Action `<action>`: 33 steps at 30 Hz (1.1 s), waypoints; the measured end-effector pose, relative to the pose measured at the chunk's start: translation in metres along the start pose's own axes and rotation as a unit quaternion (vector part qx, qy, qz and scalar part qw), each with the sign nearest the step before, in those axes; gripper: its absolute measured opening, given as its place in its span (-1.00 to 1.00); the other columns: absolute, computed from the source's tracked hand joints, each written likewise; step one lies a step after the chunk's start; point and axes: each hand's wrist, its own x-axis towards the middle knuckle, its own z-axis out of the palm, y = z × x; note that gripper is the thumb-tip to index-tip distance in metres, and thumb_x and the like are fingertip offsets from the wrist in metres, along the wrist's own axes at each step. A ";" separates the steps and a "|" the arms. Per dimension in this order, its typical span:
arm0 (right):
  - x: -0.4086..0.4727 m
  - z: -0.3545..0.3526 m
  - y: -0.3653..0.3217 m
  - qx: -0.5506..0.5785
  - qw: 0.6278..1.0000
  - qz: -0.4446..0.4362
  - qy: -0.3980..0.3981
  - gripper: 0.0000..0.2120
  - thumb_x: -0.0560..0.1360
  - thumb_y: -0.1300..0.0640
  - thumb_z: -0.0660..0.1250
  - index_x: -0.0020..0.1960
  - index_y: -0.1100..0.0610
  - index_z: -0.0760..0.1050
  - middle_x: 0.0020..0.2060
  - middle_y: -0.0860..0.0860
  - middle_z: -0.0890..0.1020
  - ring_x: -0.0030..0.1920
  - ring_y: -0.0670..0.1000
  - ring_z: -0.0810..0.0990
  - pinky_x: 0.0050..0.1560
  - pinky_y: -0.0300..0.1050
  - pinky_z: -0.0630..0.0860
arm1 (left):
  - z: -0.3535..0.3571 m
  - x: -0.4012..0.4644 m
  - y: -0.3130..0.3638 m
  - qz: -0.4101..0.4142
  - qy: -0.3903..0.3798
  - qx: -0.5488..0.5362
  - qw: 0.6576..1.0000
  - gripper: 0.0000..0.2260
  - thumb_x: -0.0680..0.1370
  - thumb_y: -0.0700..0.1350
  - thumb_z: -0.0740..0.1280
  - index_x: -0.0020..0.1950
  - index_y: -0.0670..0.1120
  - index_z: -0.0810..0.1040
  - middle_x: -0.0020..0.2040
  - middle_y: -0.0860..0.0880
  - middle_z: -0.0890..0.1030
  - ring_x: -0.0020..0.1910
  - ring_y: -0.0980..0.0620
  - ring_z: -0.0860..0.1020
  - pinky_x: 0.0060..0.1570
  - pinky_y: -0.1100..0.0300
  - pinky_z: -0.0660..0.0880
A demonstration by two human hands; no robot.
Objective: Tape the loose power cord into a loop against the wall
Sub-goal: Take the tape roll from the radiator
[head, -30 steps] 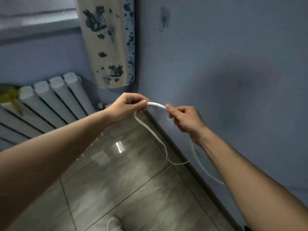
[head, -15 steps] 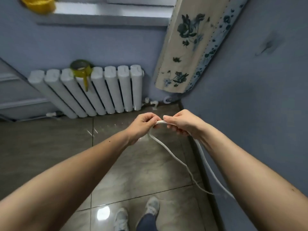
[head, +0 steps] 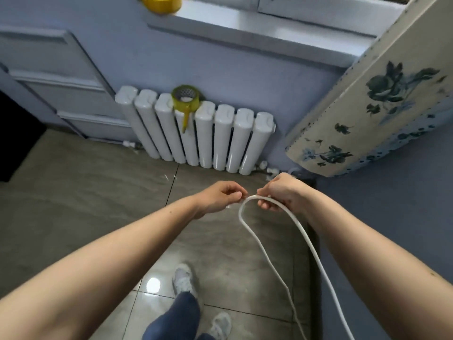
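The white power cord is folded into a narrow bend held up in front of me. Its two strands hang down to the floor along the blue wall on the right. My right hand grips the cord just past the bend. My left hand has its fingers curled, with the fingertips right at the bend; whether they pinch it is unclear. A yellow-green tape roll sits on top of the white radiator, a loose end hanging down.
A second yellow roll lies on the windowsill. A floral curtain hangs in the right corner. A panelled door stands at the left. My shoes are on the glossy tiled floor, beside the dark skirting.
My view has swung left from the wall to the radiator and tape roll. Both hands have dropped lower with the cord, and the left hand has drawn slightly away from the right.
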 end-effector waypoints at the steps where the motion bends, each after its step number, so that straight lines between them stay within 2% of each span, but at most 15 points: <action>1: 0.009 0.000 -0.007 -0.007 1.000 0.009 -0.001 -0.76 0.55 0.22 0.29 -0.04 0.42 0.59 -0.41 0.15 0.60 -0.54 -0.04 0.50 -0.49 -0.21 0.41 | -0.011 0.004 -0.002 -0.006 0.007 -0.001 1.000 -0.78 0.64 -0.21 0.21 0.24 -0.21 0.53 0.11 -0.10 0.61 -0.08 0.19 0.52 -0.31 0.58 0.39; 4: 0.039 -0.003 -0.025 -0.014 0.999 0.048 -0.009 -0.72 0.55 0.18 0.29 0.00 0.42 0.57 -0.33 0.21 0.64 -0.43 0.04 0.54 -0.40 -0.14 0.47 | -0.048 0.021 -0.006 -0.024 0.025 0.010 0.999 -0.77 0.63 -0.16 0.24 0.25 -0.18 0.54 0.12 -0.04 0.62 0.01 0.15 0.54 -0.28 0.57 0.41; 8: 0.078 -0.005 -0.050 -0.022 0.992 0.109 -0.056 -0.66 0.59 0.03 0.24 0.01 0.34 0.52 -0.31 0.18 0.65 -0.33 0.06 0.60 -0.24 -0.11 0.54 | -0.101 0.048 -0.013 -0.035 0.069 0.036 0.996 -0.77 0.63 -0.09 0.25 0.23 -0.12 0.57 0.17 -0.04 0.63 0.14 0.07 0.56 -0.17 0.37 0.41; 12: 0.115 -0.005 -0.070 -0.007 0.983 0.156 -0.098 -0.50 0.54 -0.13 0.26 0.16 0.31 0.42 -0.42 0.15 0.64 -0.21 0.13 0.66 -0.12 -0.02 0.59 | -0.141 0.077 -0.018 -0.043 0.132 0.045 0.989 -0.77 0.62 -0.08 0.26 0.21 -0.13 0.58 0.15 -0.06 0.63 0.15 0.00 0.57 0.01 0.19 0.47; 14: 0.132 -0.007 -0.081 -0.024 0.978 0.171 -0.116 -0.43 0.52 -0.22 0.24 0.24 0.25 0.38 -0.29 0.20 0.65 -0.19 0.16 0.66 -0.15 -0.01 0.59 | -0.160 0.094 -0.018 -0.049 0.167 0.053 0.983 -0.77 0.61 -0.08 0.27 0.20 -0.13 0.58 0.14 -0.06 0.63 0.13 -0.01 0.57 0.13 0.12 0.48; 16: 0.147 -0.008 -0.090 -0.043 0.974 0.179 -0.136 -0.39 0.51 -0.28 0.20 0.28 0.21 0.37 -0.15 0.23 0.62 -0.18 0.17 0.66 -0.14 0.00 0.58 | -0.177 0.112 -0.017 -0.053 0.196 0.070 0.977 -0.77 0.60 -0.06 0.27 0.19 -0.12 0.57 0.14 -0.08 0.63 0.09 -0.02 0.57 0.12 0.09 0.49; 18: 0.163 -0.008 -0.094 -0.058 0.970 0.185 -0.150 -0.38 0.52 -0.30 0.16 0.27 0.22 0.37 -0.08 0.25 0.60 -0.15 0.19 0.66 -0.13 0.00 0.57 | -0.194 0.132 -0.016 -0.062 0.232 0.104 0.965 -0.74 0.59 -0.02 0.29 0.22 -0.11 0.55 0.18 -0.09 0.62 0.10 -0.04 0.57 0.10 0.09 0.49; 21: 0.189 -0.011 -0.095 -0.083 0.963 0.189 -0.171 -0.39 0.51 -0.31 0.14 0.23 0.21 0.40 0.00 0.29 0.63 -0.03 0.25 0.66 -0.12 0.00 0.57 | -0.217 0.161 -0.019 -0.066 0.292 0.201 0.933 -0.64 0.55 0.01 0.34 0.27 -0.15 0.52 0.25 -0.16 0.56 0.22 -0.15 0.52 0.20 0.05 0.44; 23: 0.205 -0.014 -0.095 -0.103 0.959 0.191 -0.180 -0.38 0.50 -0.34 0.13 0.21 0.20 0.43 0.03 0.32 0.63 0.01 0.25 0.67 -0.10 0.02 0.59 | -0.230 0.180 -0.021 -0.064 0.319 0.266 0.908 -0.58 0.52 0.02 0.38 0.30 -0.17 0.47 0.29 -0.21 0.48 0.30 -0.22 0.42 0.28 -0.03 0.37; 25: 0.219 -0.016 -0.094 -0.114 0.957 0.190 -0.187 -0.36 0.49 -0.36 0.12 0.19 0.19 0.46 0.01 0.32 0.64 -0.04 0.23 0.69 -0.11 0.01 0.61 | -0.240 0.194 -0.020 -0.064 0.341 0.305 0.887 -0.52 0.50 0.00 0.40 0.35 -0.16 0.41 0.33 -0.22 0.40 0.37 -0.24 0.29 0.31 -0.08 0.30; 29: 0.244 -0.018 -0.093 -0.134 0.948 0.194 -0.213 -0.34 0.48 -0.38 0.10 0.19 0.18 0.48 0.00 0.30 0.64 -0.10 0.20 0.71 -0.16 -0.03 0.61 | -0.259 0.224 -0.024 -0.057 0.324 0.406 0.853 -0.45 0.48 -0.02 0.40 0.43 -0.10 0.34 0.42 -0.19 0.38 0.43 -0.21 0.24 0.36 -0.04 0.21; 33: 0.258 -0.017 -0.095 -0.136 0.943 0.201 -0.228 -0.35 0.49 -0.38 0.10 0.19 0.17 0.47 0.02 0.31 0.64 -0.07 0.21 0.70 -0.07 0.01 0.61 | -0.275 0.247 -0.038 -0.066 0.269 0.461 0.843 -0.49 0.49 -0.06 0.39 0.41 -0.09 0.37 0.36 -0.19 0.46 0.43 -0.21 0.28 0.42 0.00 0.14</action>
